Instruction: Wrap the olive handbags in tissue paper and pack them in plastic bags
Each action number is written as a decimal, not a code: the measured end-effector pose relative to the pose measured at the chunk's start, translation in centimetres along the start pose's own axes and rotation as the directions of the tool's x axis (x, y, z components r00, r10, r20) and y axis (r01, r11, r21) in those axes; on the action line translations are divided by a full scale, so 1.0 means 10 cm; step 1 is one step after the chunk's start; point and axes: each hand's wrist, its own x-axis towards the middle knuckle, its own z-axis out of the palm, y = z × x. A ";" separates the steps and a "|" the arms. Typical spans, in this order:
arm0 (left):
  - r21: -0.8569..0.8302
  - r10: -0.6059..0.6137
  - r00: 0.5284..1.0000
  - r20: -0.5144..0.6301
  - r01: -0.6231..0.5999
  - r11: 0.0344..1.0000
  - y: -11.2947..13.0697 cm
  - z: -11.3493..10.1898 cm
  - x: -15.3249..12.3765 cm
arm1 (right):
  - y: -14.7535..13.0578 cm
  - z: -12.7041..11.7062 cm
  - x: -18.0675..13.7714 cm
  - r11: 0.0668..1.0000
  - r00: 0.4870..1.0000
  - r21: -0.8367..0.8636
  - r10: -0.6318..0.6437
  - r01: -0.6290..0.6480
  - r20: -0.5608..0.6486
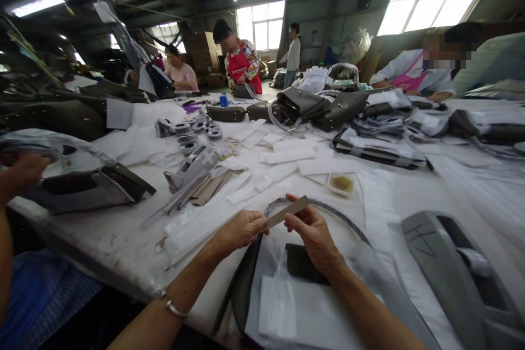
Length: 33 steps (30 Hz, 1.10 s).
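A flat grey-brown strip is stretched between my two hands, above a dark handbag. My left hand pinches its lower left end. Near the upper right end, my right hand holds it between thumb and fingers. Under my forearms lies the handbag, partly covered by white sheets and a clear plastic bag. Its plastic-wrapped handle arches up behind my right hand. My wrists and arms hide part of the bag.
More grey-brown strips lie left of centre beside tape rolls. A small dish sits ahead; a large grey tape dispenser stands right. A neighbour's hand is by another bag. Co-workers are across the table.
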 end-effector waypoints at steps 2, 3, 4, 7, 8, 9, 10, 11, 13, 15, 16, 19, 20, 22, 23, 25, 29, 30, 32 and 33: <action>0.016 -0.012 0.999 0.038 0.012 1.000 -0.01 0.02 -0.01 | -0.03 0.02 -0.02 0.999 0.995 0.004 0.043 -0.044 0.085; 0.031 -0.001 0.999 0.045 0.000 1.000 -0.02 0.03 -0.02 | -0.04 0.03 -0.02 0.998 0.994 0.008 0.054 -0.055 0.099; 0.046 0.022 0.999 0.045 -0.024 0.999 -0.01 0.04 -0.05 | -0.06 0.04 -0.02 0.998 0.994 0.013 0.058 -0.059 0.096; 0.128 0.118 0.993 0.022 -0.120 0.985 0.03 0.08 -0.13 | -0.08 0.05 -0.02 0.998 0.998 0.001 0.056 -0.056 0.041; 0.181 0.146 0.989 0.007 -0.144 0.973 0.05 0.09 -0.16 | -0.08 0.05 -0.03 0.998 0.998 -0.016 0.056 -0.056 0.030; 0.240 0.173 0.985 -0.018 -0.164 0.957 0.06 0.11 -0.18 | -0.08 0.06 -0.03 0.998 0.998 -0.034 0.058 -0.057 0.019; 0.293 0.200 0.979 -0.042 -0.179 0.939 0.07 0.13 -0.20 | -0.07 0.07 -0.04 0.997 0.998 -0.052 0.058 -0.057 0.008; 0.328 0.223 0.973 -0.060 -0.192 0.925 0.08 0.14 -0.21 | -0.06 0.07 -0.05 0.996 0.998 -0.066 0.055 -0.055 -0.005; 0.339 0.247 0.967 -0.065 -0.211 0.917 0.07 0.16 -0.21 | -0.04 0.08 -0.07 0.996 0.999 -0.079 0.043 -0.045 -0.026; 0.315 0.244 0.969 -0.048 -0.217 0.924 0.05 0.15 -0.20 | -0.03 0.09 -0.08 0.996 0.999 -0.085 0.031 -0.034 -0.031; 0.305 0.241 0.970 -0.038 -0.219 0.927 0.04 0.15 -0.20 | -0.03 0.09 -0.09 0.996 0.999 -0.086 0.029 -0.031 -0.030; 0.314 0.262 0.965 -0.014 -0.244 0.918 0.04 0.10 -0.20 | -0.04 0.10 -0.09 0.995 0.999 -0.091 0.044 -0.046 -0.028; 0.337 0.275 0.961 0.000 -0.259 0.905 0.04 0.08 -0.20 | -0.04 0.09 -0.08 0.994 0.998 -0.091 0.052 -0.054 -0.028; 0.412 0.306 0.952 0.020 -0.286 0.865 0.06 0.04 -0.21 | -0.04 0.09 -0.08 0.994 0.998 -0.091 0.066 -0.067 -0.020; 0.454 0.315 0.949 0.025 -0.291 0.842 0.07 0.02 -0.21 | -0.04 0.09 -0.08 0.993 0.997 -0.094 0.070 -0.071 -0.018; 0.538 0.309 0.951 0.011 -0.266 0.800 0.07 -0.01 -0.21 | -0.04 0.09 -0.07 0.992 0.997 -0.103 0.075 -0.076 -0.017; 0.704 0.267 0.961 -0.070 -0.142 0.696 0.06 -0.02 -0.21 | -0.06 0.08 -0.06 0.987 0.995 -0.123 0.102 -0.102 -0.009; 0.727 0.268 0.960 -0.075 -0.131 0.674 0.05 -0.01 -0.21 | -0.07 0.08 -0.06 0.987 0.994 -0.122 0.108 -0.108 -0.006; 0.735 0.285 0.957 -0.063 -0.149 0.662 0.06 0.00 -0.21 | -0.07 0.07 -0.06 0.987 0.994 -0.118 0.112 -0.112 -0.003; 0.722 0.302 0.951 -0.063 -0.165 0.672 0.07 0.02 -0.21 | -0.06 0.06 -0.06 0.987 0.994 -0.119 0.112 -0.111 -0.002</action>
